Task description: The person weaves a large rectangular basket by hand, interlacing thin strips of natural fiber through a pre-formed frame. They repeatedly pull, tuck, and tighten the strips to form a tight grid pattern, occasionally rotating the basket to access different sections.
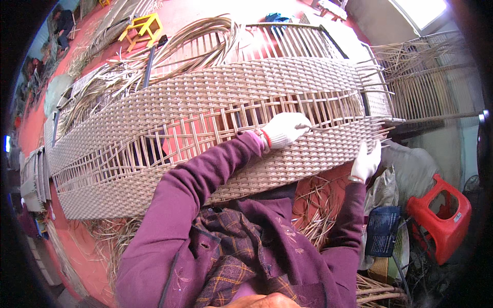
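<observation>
A long woven wicker panel (215,83) in beige-brown strands stretches across in front of me. Along its middle runs an open band where bare lengthwise strands (197,131) show gaps. My left hand (286,129), in a white knit glove, rests over the near edge of that band. Its fingers are pinched on a wicker strand (319,127) that runs off to the right. At the panel's right end, my gloved right hand (366,162) is held up beside the loose strand ends (384,134), fingers apart. Whether it touches any of them I cannot tell.
Bundles of loose strands (218,28) lie beyond the panel, near a yellow stool (144,31). A red plastic stool (440,215) stands at the lower right. Another slatted frame (429,95) is at the far right. Strand scraps (316,203) litter the red floor (84,244).
</observation>
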`<state>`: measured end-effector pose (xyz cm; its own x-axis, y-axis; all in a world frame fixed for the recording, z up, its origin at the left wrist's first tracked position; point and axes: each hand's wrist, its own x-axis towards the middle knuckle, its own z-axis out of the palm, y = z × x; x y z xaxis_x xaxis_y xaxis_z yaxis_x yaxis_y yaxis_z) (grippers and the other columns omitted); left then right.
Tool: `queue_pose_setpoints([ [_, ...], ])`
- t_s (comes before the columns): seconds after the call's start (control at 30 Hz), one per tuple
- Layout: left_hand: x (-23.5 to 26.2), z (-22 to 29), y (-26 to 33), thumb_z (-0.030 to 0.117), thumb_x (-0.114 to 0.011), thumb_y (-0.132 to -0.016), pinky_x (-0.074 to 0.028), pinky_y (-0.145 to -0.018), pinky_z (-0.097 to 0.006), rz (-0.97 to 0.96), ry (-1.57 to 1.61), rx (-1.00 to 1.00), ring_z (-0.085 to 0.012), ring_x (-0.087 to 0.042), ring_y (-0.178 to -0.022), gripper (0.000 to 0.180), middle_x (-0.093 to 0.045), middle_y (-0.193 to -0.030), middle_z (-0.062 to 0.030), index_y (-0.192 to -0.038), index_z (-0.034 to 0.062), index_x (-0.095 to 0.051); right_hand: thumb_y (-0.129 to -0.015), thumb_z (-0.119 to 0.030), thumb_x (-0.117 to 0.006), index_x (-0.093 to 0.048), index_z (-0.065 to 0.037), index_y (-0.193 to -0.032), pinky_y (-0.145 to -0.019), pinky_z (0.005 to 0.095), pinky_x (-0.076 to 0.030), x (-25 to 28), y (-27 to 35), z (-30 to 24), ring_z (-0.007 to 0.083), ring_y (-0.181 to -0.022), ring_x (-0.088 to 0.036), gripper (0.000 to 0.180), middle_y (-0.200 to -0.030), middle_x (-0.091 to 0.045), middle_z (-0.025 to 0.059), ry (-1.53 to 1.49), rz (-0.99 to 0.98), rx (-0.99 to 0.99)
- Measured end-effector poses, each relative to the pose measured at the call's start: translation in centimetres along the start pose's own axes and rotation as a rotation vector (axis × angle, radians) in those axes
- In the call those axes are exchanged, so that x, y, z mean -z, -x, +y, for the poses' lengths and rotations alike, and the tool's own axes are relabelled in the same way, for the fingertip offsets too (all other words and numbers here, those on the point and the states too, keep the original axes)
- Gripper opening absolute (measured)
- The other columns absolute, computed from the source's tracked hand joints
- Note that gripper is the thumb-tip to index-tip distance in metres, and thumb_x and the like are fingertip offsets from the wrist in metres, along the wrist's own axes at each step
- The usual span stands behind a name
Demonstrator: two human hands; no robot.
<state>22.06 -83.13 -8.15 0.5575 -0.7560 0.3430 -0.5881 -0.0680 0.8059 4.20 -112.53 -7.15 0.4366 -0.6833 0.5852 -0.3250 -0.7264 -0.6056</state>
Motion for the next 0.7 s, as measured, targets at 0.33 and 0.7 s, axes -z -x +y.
queue_pose_setpoints([
  [0.33,0.5,1.3,0.2,0.027,-0.064,-0.104,-0.058,-0.088,-0.043,-0.03,-0.117,-0.067,-0.0376,-0.072,-0.098,0.025,-0.075,-0.101,-0.0151,-0.112,0.0072,-0.077,-0.11,-0.042,-0.066,-0.059,-0.003,-0.15,-0.11,0.0472,-0.056,-5.0,6.8,6.8,0.0297,-0.129,-0.067,0.056,-0.147,-0.066,0.0132,-1.267,-0.257,-1.114],
  [0.7,0.5,4.2,-3.1,0.027,-0.068,-0.103,-0.058,-0.083,-0.039,-0.068,-0.212,0.099,-0.0272,-0.075,-0.087,0.028,-0.078,-0.097,-0.0148,-0.11,0.0026,-0.078,-0.108,-0.006,-0.056,-0.043,0.001,-0.163,-0.106,0.0378,-0.054,-3.2,8.5,7.1,0.029,-0.119,-0.071,0.057,-0.141,-0.069,0.02,-1.117,-0.509,-0.85],
])
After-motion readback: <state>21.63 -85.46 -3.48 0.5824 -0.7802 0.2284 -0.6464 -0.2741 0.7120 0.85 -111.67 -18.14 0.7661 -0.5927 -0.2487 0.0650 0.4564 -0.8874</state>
